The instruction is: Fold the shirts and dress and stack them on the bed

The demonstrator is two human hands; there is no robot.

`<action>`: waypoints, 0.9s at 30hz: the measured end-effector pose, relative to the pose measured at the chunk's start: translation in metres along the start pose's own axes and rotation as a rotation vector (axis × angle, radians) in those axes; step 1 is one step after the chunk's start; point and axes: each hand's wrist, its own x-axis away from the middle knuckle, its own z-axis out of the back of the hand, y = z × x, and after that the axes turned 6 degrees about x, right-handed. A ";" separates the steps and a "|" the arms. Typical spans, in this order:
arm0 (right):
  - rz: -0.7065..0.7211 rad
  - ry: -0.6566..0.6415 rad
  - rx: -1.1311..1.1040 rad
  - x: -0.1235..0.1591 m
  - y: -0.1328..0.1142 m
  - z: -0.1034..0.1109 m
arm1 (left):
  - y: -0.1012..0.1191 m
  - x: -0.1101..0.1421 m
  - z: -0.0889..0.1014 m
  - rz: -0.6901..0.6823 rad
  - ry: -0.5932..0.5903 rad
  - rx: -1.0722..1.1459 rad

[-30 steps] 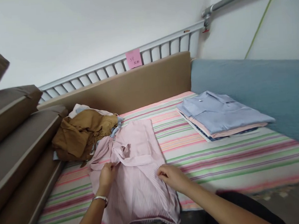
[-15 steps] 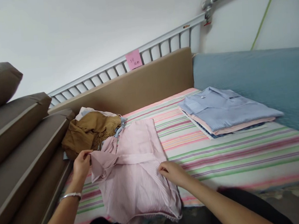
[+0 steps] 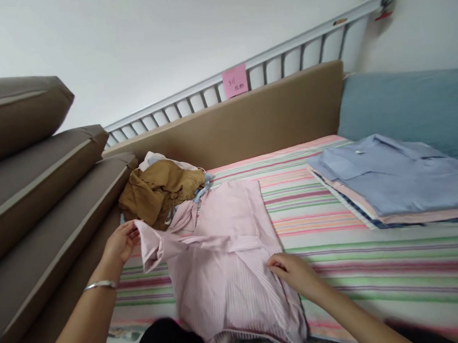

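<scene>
A pink, finely striped shirt [image 3: 236,280] lies partly folded on the bed, its lower end hanging at the near edge. My left hand [image 3: 121,243], with a silver bracelet at the wrist, pinches the end of one sleeve and holds it raised off the bed to the left. My right hand [image 3: 289,272] has its fingers closed at the shirt's right side, gripping or pressing the cloth there. Behind the shirt lies a crumpled heap with a brown garment [image 3: 157,189] on top.
To the right sits a stack of folded clothes [image 3: 402,175], a light blue shirt uppermost. The bed has a striped sheet [image 3: 345,262]. Brown cushions [image 3: 50,199] pile up on the left. A brown board [image 3: 249,120] stands before a radiator [image 3: 208,97] with a pink note [image 3: 234,81].
My left hand has lifted the sleeve end and opened it out a little. The view has turned left, so everything sits further right. My right hand stays at the shirt's side.
</scene>
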 end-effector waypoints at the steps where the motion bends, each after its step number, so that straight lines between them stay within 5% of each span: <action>1: -0.003 -0.016 0.007 -0.001 -0.002 0.002 | -0.009 -0.002 0.002 0.015 0.003 0.002; 6: -0.014 -0.053 0.023 -0.003 -0.008 0.006 | -0.066 0.010 0.006 0.072 0.046 -0.070; 10: -0.012 -0.064 0.019 -0.003 -0.004 0.004 | -0.087 0.048 0.014 0.043 -0.002 -0.166; 17: 0.003 -0.068 0.005 -0.003 0.002 0.002 | -0.110 0.149 0.045 -0.423 -0.178 -0.619; 19: 0.007 -0.076 0.005 -0.003 0.001 0.002 | -0.124 0.164 0.055 -0.462 -0.254 -0.768; 23: 0.004 -0.076 0.022 -0.002 -0.001 0.003 | -0.144 0.165 0.059 -0.406 -0.326 -1.070; 27: 0.003 -0.059 0.040 -0.003 -0.002 0.002 | -0.147 0.146 0.043 -0.338 -0.369 -1.175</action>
